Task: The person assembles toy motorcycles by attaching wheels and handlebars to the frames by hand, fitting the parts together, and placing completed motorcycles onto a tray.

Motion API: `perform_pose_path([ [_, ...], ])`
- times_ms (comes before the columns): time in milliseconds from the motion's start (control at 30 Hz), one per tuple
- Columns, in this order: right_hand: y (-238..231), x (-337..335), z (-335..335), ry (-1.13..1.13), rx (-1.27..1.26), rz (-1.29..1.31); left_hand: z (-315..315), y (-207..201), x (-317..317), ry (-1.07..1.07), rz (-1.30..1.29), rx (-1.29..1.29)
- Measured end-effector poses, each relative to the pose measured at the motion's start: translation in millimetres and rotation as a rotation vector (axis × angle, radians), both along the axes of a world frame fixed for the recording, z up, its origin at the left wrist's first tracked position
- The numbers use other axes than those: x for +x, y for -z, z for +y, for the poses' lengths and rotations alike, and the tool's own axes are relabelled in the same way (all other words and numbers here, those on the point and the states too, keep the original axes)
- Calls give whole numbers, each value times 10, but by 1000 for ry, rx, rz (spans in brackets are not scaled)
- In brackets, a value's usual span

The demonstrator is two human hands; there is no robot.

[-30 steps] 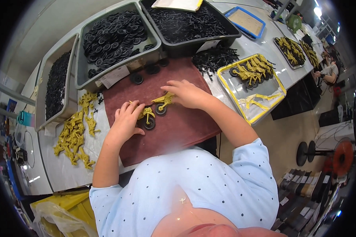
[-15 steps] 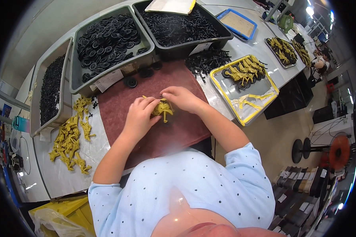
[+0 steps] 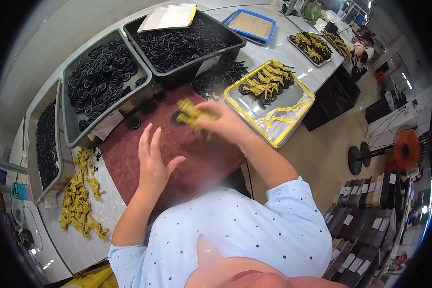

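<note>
My right hand (image 3: 220,123) is closed around a yellow plastic frame (image 3: 192,113), held above the dark red cloth (image 3: 129,158). The frame is smeared by motion. A black wheel shows at its left side; whether it is attached I cannot tell. My left hand (image 3: 153,163) is off to the left over the cloth, empty, fingers stretched and thumb apart. Loose black wheels (image 3: 133,123) lie at the cloth's far edge. To the right, a yellow-rimmed tray (image 3: 235,99) holds a row of yellow frames with black wheels (image 3: 266,81).
Bins of black wheels (image 3: 98,77), thin black parts (image 3: 177,45) and small black pieces (image 3: 46,144) line the far and left sides. Yellow frames (image 3: 77,201) are heaped at left. Black parts (image 3: 221,79) lie before the tray. A blue tray (image 3: 252,24) stands farther back.
My hands have parted: the left has let go of the yellow frame and opened, while the right carries it. The view has swung, shifting the table leftward.
</note>
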State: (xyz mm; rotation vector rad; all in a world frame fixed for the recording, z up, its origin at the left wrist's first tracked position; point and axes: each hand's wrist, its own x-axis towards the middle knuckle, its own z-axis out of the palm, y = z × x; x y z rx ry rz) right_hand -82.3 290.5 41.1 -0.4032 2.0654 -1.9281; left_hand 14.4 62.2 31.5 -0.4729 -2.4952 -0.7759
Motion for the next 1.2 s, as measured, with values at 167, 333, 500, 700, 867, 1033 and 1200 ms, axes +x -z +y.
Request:
perform_pose_path([
  [167, 50, -439, 913, 431, 369, 350, -144, 0, 63, -38, -24, 47],
  [333, 445, -588, 1390, 473, 592, 353, -187, 25, 100, -70, -65, 53],
  [500, 380, -580, 1372, 470, 730, 419, -219, 40, 105, -62, -83, 23],
  [700, 161, -671, 1417, 522, 1106, 501, -241, 67, 139, -37, -146, 23],
  [867, 158, -591, 1190, 416, 1377, 552, -248, 65, 118, -23, -163, 51],
  [1033, 190, -569, 968, 330, 1451, 533, -242, 82, 130, 8, -150, 45],
  [1200, 190, -620, 900, 328, 1589, 425, -267, 113, 114, 29, -148, 52],
])
